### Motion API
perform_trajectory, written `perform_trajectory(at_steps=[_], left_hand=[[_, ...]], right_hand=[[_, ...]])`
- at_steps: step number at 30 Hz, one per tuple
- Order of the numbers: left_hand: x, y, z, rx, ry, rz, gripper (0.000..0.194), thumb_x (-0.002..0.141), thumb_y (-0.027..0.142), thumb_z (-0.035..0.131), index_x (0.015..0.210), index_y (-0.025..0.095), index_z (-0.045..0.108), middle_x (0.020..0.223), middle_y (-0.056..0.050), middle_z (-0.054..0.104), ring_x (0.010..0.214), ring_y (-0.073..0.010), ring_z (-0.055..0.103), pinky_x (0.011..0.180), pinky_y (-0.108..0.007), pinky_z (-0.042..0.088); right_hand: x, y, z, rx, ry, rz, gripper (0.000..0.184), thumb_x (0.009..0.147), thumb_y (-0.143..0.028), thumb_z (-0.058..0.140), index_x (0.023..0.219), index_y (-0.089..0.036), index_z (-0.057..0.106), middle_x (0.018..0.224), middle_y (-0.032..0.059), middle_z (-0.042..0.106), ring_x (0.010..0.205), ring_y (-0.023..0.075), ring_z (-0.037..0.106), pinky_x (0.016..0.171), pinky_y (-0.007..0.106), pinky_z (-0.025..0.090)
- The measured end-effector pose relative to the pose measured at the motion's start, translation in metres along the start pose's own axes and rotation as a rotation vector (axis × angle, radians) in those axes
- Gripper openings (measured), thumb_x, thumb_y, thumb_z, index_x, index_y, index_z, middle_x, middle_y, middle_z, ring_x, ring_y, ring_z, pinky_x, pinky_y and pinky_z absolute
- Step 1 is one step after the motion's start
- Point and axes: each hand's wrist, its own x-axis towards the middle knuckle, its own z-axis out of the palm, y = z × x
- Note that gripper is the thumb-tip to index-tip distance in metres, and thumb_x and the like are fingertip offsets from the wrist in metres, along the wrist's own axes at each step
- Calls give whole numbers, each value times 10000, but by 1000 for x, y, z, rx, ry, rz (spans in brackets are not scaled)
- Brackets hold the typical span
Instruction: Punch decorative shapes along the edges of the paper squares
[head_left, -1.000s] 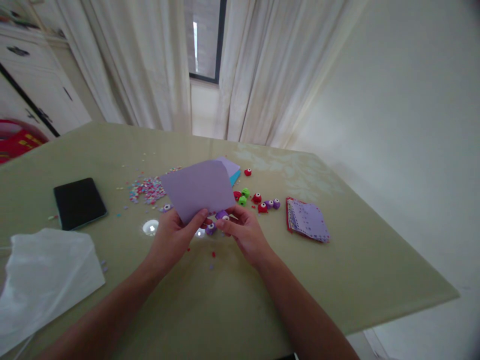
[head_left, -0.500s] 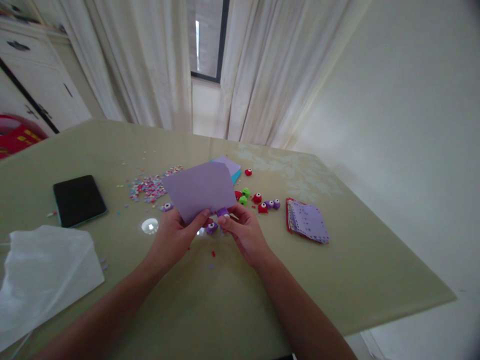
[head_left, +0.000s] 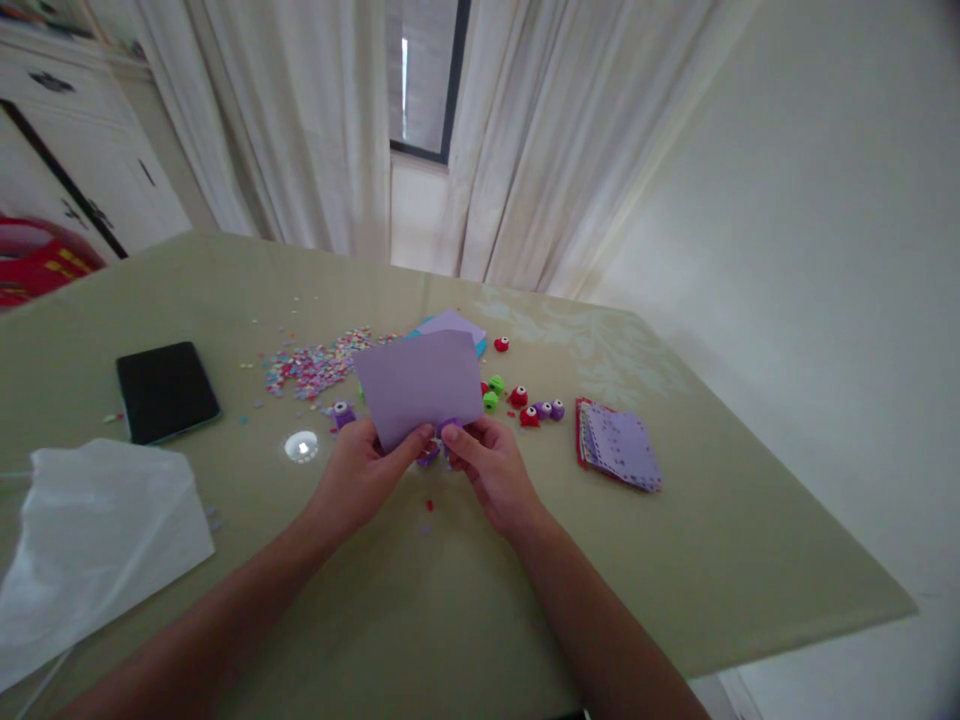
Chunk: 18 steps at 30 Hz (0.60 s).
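Observation:
My left hand (head_left: 358, 472) pinches the lower edge of a lilac paper sheet (head_left: 418, 386) and holds it up over the table. Right beside it, my right hand (head_left: 489, 468) is closed on a small purple punch (head_left: 448, 430) at the sheet's bottom edge. Another purple punch (head_left: 428, 456) lies on the table just under my hands. More small punches, red (head_left: 518, 397), green (head_left: 490, 400) and purple (head_left: 556, 409), sit behind and to the right. A heap of coloured paper bits (head_left: 315, 364) is spread at the back left.
A stack of punched papers (head_left: 619, 446) lies to the right. A black tablet (head_left: 166, 390) and a white plastic bag (head_left: 94, 544) are on the left of the olive table (head_left: 675, 570). Lilac and blue sheets (head_left: 453, 327) lie behind the held sheet. Curtains hang beyond.
The lilac sheet has tilted more upright and slid a little right. My right hand has brought the purple punch up onto the sheet's bottom edge, closer to my left hand.

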Motion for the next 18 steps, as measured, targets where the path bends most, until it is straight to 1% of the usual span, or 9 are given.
perform_trajectory(at_steps=[4, 8, 11, 18], left_hand=[[-1, -3, 2, -3, -27, 7, 345, 843, 523, 762, 759, 192, 816, 737, -66, 820, 664, -252, 740, 591, -310, 548], [-2, -2, 3, -8, -26, -1, 350, 841, 528, 768, 745, 194, 806, 736, -66, 815, 664, -252, 739, 599, -314, 556], [-2, -1, 3, -7, -26, -9, 348, 837, 525, 766, 741, 192, 804, 726, -68, 810, 651, -249, 729, 584, -310, 546], [-3, 2, 3, 3, -35, -17, 344, 836, 538, 760, 743, 210, 800, 701, -46, 794, 634, -241, 712, 578, -305, 543]], right_hand=[[-1, 0, 1, -12, 4, 12, 468, 684, -573, 1010, 817, -189, 777, 708, -8, 696, 600, 115, 534, 589, 267, 395], [-1, 1, 1, 27, 23, 32, 520, 673, -626, 1002, 789, -194, 736, 697, -14, 674, 577, 109, 527, 555, 257, 384], [-1, 1, 1, 42, 30, 33, 518, 656, -610, 1018, 802, -194, 747, 697, -16, 672, 574, 104, 530, 544, 249, 380], [-1, 0, 1, -8, 8, 16, 492, 674, -612, 1003, 763, -186, 772, 666, -7, 677, 568, 110, 524, 552, 260, 399]])
